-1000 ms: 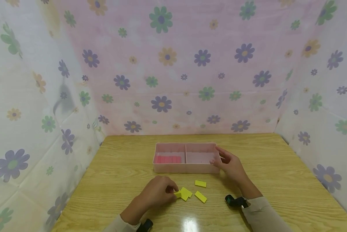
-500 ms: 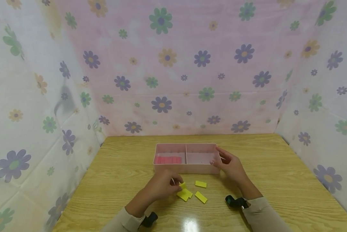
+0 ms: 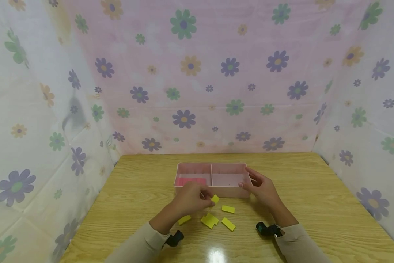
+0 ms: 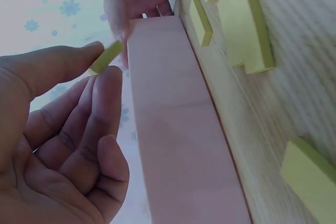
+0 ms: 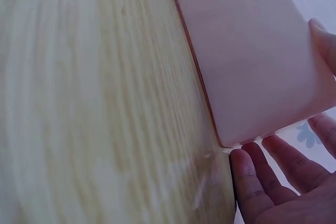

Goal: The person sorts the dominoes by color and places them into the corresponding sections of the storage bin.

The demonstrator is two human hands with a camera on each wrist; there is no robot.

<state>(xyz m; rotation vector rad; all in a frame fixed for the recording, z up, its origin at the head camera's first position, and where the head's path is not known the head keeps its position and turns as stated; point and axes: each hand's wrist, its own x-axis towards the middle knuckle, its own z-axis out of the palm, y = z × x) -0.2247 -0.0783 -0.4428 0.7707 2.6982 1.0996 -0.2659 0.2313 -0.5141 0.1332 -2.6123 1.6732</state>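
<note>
In the head view my left hand (image 3: pixel 191 199) pinches a yellow block (image 3: pixel 215 199) between thumb and index finger, in front of the pink box. The left wrist view shows this flat little block (image 4: pixel 107 56) tilted at the fingertips, beside the box's front wall (image 4: pixel 168 103). My right hand (image 3: pixel 264 190) holds the right end of the two-compartment pink box (image 3: pixel 228 191). Its thumb (image 5: pixel 323 43) is at the rim and its fingers lie along the end wall. Several pink blocks (image 3: pixel 198 180) line the left compartment, partly hidden by my left hand.
Yellow blocks lie on the wooden table (image 3: pixel 124 204) before the box: an overlapping pair (image 3: pixel 209 220), one block (image 3: pixel 228 209) behind, one (image 3: pixel 228 224) to the right and one (image 3: pixel 184 220) by the left forearm. Flowered cloth (image 3: pixel 213 124) surrounds the table on three sides.
My left hand has lifted a yellow block from beside the pair and carried it forward toward the box's front. Another block by the left forearm has come into view. The right hand stays put.
</note>
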